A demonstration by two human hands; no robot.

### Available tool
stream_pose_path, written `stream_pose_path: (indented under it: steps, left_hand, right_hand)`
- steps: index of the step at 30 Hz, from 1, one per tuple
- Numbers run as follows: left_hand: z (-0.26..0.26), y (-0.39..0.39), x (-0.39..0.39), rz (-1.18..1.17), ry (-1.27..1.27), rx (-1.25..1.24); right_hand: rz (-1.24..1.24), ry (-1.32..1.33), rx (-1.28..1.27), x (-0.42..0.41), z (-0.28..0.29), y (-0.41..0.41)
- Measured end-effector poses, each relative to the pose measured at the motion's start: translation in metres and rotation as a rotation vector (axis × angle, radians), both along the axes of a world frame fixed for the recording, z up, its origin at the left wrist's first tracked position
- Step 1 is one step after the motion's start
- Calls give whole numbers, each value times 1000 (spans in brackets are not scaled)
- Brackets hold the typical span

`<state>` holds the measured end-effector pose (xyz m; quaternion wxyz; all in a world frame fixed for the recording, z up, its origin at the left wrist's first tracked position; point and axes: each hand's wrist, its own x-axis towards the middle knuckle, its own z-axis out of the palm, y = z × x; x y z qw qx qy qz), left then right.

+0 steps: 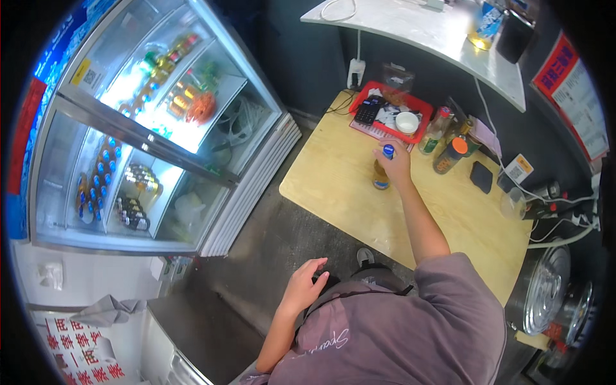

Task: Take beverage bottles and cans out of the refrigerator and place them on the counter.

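Observation:
My right hand (398, 161) is closed around the upper part of a brown bottle (380, 179) with a blue cap. The bottle appears upright over the light wooden table (337, 178), its lower end at or just above the tabletop. Beyond that hand lies a red plastic tray (424, 115), holding a stack of small white dishes (406, 123), a black calculator (368, 111) and papers. My left hand (304, 285) hangs by my waist, empty, with thumb and fingers apart.
A lit glass-door drinks fridge (144, 139) with capped bottles stands on the left. An orange-lidded bottle (451, 155), a clear glass bottle (434, 134) and a dark wallet-like object (481, 177) are on the table's right. A white shelf (423, 38) overhangs the back, and a cable (486, 110) droops from it.

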<state>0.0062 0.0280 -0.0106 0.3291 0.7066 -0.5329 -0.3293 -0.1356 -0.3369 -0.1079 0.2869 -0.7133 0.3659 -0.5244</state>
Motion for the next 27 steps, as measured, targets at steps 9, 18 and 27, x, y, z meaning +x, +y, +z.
stream_pose_path:
  steps: [9, 18, 27]
  left_hand:
    - [-4, 35, 9, 190, -1, 68]
    - [-21, 72, 64, 206, -7, -36]
    - [-37, 150, 159, 303, 45, -72]
  right_hand:
    - [-171, -58, 133, 26, -5, 11]
    - [-420, 1, -103, 53, -23, 17]
    - [-118, -70, 259, 131, 6, 71]
